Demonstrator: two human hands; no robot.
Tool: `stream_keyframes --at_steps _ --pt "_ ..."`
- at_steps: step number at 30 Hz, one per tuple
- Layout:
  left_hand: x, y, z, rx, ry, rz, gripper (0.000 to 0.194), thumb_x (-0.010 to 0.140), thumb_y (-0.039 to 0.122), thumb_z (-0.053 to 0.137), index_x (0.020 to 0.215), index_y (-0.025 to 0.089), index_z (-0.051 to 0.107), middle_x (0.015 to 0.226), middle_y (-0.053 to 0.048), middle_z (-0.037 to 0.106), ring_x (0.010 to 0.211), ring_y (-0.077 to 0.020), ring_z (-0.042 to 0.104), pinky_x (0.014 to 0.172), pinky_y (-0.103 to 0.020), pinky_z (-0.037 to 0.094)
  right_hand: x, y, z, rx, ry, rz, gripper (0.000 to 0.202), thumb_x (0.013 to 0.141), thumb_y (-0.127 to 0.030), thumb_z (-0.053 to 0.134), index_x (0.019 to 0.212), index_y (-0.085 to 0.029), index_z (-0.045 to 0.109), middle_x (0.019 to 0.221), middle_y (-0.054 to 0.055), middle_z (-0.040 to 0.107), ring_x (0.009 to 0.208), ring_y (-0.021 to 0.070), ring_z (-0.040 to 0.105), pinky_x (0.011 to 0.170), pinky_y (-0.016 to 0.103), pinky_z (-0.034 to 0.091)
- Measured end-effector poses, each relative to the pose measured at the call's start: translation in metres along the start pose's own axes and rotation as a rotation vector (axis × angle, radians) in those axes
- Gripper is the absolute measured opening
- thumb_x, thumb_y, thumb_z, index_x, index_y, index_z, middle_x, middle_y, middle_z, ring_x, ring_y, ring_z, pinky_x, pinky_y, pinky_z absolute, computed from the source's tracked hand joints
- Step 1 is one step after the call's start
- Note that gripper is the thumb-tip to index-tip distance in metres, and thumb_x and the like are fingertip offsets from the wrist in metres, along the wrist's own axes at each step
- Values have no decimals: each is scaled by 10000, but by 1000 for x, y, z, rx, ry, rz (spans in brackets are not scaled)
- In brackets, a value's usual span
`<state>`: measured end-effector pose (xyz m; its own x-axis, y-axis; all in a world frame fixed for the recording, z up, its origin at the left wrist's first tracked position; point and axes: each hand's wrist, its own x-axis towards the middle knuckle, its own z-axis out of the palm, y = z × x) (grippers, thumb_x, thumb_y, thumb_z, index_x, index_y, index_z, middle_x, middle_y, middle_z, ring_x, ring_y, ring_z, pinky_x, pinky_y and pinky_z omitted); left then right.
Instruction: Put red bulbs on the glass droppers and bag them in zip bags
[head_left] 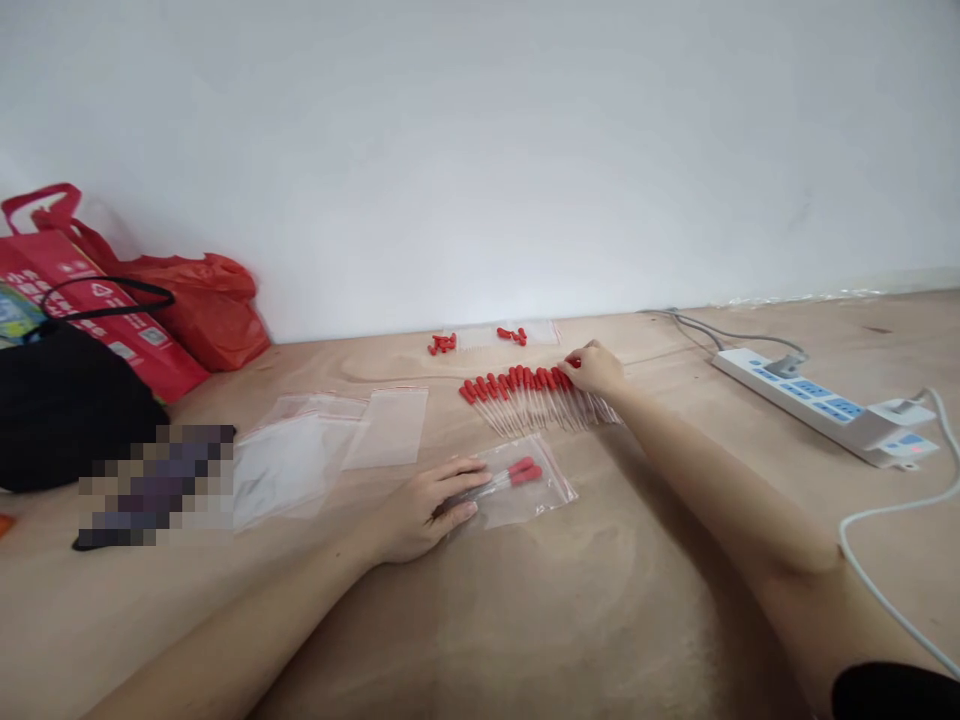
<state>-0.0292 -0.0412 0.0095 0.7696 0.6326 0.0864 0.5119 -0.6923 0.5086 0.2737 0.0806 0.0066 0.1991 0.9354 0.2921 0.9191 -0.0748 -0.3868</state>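
Bare forearms, one ending in a black sleeve (pixel 896 692), stretch in across the wooden counter (pixel 540 620). At the far end of one, the right hand (pixel 598 370) has its fingertips pinched on a red bulb at the right end of a row of droppers (pixel 527 380). The left hand (pixel 427 505) lies with fingers over a clear bag (pixel 553 490) holding two red-bulbed droppers (pixel 526 474); whether it grips, I can't tell. Flat clear bags (pixel 292 460) overlap to its left.
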Motion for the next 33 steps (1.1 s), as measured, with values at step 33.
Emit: stream_keyframes --at_steps 33 --pt "1 -2 1 27 10 -3 367 873 276 396 1239 276 418 1314 -28 414 1198 -197 385 989 -373 332 -124 -25 -10 1410 -520 170 317 591 -268 712 845 -172 548 661 -29 623 380 61 522 356 182 436"
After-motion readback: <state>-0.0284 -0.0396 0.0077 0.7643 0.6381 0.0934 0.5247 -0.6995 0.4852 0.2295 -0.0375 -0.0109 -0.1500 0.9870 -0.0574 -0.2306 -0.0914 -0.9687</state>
